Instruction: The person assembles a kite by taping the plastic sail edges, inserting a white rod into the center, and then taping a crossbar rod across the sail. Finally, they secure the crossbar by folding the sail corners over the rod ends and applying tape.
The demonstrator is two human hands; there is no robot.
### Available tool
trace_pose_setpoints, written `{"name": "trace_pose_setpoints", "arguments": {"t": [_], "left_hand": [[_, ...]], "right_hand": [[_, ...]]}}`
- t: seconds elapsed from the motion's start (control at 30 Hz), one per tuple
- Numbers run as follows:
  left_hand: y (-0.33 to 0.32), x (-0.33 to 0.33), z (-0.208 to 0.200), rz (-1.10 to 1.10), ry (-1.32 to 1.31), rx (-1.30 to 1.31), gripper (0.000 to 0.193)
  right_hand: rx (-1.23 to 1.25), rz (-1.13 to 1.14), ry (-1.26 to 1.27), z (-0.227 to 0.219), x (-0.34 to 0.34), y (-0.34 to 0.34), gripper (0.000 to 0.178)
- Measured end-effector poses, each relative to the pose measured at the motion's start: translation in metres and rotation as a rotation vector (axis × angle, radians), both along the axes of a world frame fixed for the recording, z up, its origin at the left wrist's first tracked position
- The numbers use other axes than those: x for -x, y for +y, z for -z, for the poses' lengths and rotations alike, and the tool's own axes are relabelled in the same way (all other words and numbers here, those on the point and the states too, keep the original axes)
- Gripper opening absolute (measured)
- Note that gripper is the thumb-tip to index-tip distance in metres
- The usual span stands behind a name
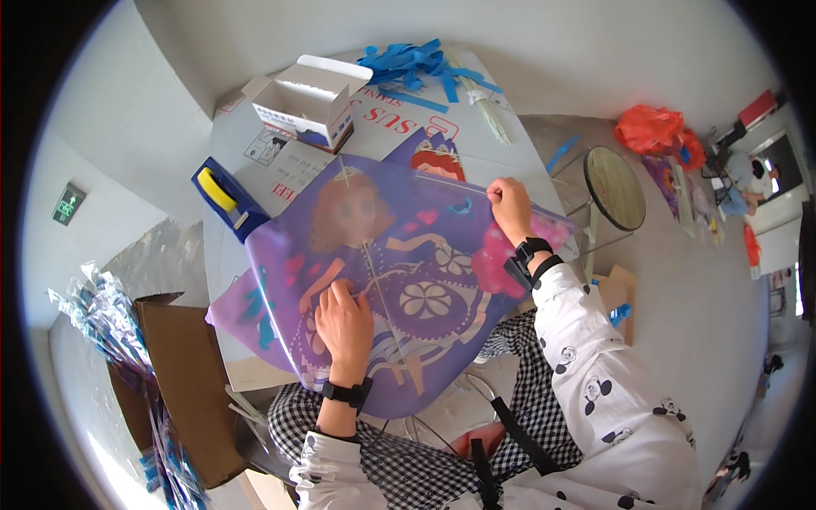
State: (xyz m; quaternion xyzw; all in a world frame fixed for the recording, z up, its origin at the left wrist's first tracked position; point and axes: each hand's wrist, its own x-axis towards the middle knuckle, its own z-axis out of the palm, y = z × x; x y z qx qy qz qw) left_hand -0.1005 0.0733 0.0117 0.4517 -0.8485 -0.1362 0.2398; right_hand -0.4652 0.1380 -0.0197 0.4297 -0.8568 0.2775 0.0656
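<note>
A purple kite (408, 255) printed with a princess figure lies across my lap and the near part of the table. A thin rod runs down its middle. My right hand (510, 208) pinches the kite's upper right edge with closed fingers. Lower and to the left, my left hand (344, 323) rests on the printed sheet with its fingers curled in; whatever they hold, if anything, is hidden. More kite sheets with a similar print (438, 157) stick out beneath the far edge.
A blue tape dispenser (229, 200) stands at the table's left, with an opened white box (310, 98) behind it. Blue strips (408, 64) and pale thin rods (489, 110) lie at the back. Rightward are a round stool (614, 189) and red bag (654, 132); leftward, a cardboard box (183, 382).
</note>
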Motion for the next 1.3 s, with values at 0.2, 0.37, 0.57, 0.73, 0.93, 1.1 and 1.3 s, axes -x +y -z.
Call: {"name": "trace_pose_setpoints", "arguments": {"t": [0.2, 0.37, 0.57, 0.73, 0.93, 1.1, 1.3], "left_hand": [[-0.002, -0.02, -0.03, 0.178, 0.859, -0.907, 0.024], [0.011, -0.026, -0.045, 0.463, 1.292, -1.421, 0.041], [0.022, -0.023, -0.042, 0.355, 1.195, -1.377, 0.042], [0.024, -0.021, -0.04, 0.391, 1.106, -1.287, 0.038], [0.026, -0.007, -0.041, 0.408, 0.983, -1.125, 0.035], [0.026, 0.0, -0.05, 0.394, 0.584, -0.575, 0.04], [0.026, 0.017, -0.045, 0.184, 0.048, -0.108, 0.026]], "right_hand": [[0.2, -0.335, -0.065, -0.052, -0.082, -0.016, 0.03], [0.064, -0.558, -1.194, -0.127, -0.201, 0.021, 0.03], [0.125, -0.441, -1.298, -0.113, -0.229, 0.027, 0.027], [0.191, -0.372, -1.342, -0.109, -0.229, 0.03, 0.017], [0.265, -0.338, -1.437, -0.094, -0.222, 0.027, 0.013], [0.136, -0.38, -1.202, -0.098, -0.205, 0.027, 0.014], [0.096, -0.702, -0.719, -0.1, -0.137, 0.032, 0.016]]}}
